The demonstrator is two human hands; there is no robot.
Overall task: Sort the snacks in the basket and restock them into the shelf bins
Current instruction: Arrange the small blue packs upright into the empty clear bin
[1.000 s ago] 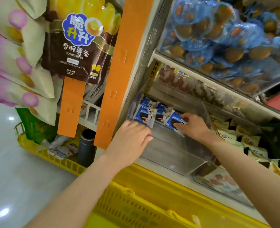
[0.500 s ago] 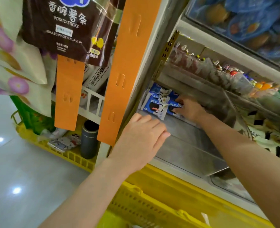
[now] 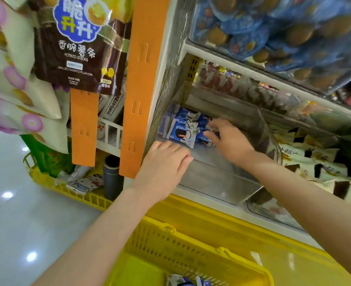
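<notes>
Several blue-and-white cookie packets [image 3: 182,133] stand at the back left of a clear plastic shelf bin [image 3: 211,178]. My right hand [image 3: 228,141] reaches into the bin, and its spread fingers touch the rightmost packets. My left hand [image 3: 162,172] rests on the bin's front left edge, fingers straight and holding nothing. Below, the yellow basket [image 3: 191,244] sits in front of the shelf. A few more blue-and-white packets [image 3: 188,281] show at its bottom.
Orange hanging strips [image 3: 141,79] and a brown potato-stick bag [image 3: 77,48] hang left of the shelf. The neighbouring bin [image 3: 318,162] on the right holds cream-and-brown packets. Blue round snack packs [image 3: 283,34] fill the shelf above. A yellow floor crate [image 3: 46,178] holds a dark cylinder [image 3: 112,178].
My right hand carried a blue packet to the back of the bin, and its fingers now lie spread over the stacked packets. My left hand stays on the bin's front edge.
</notes>
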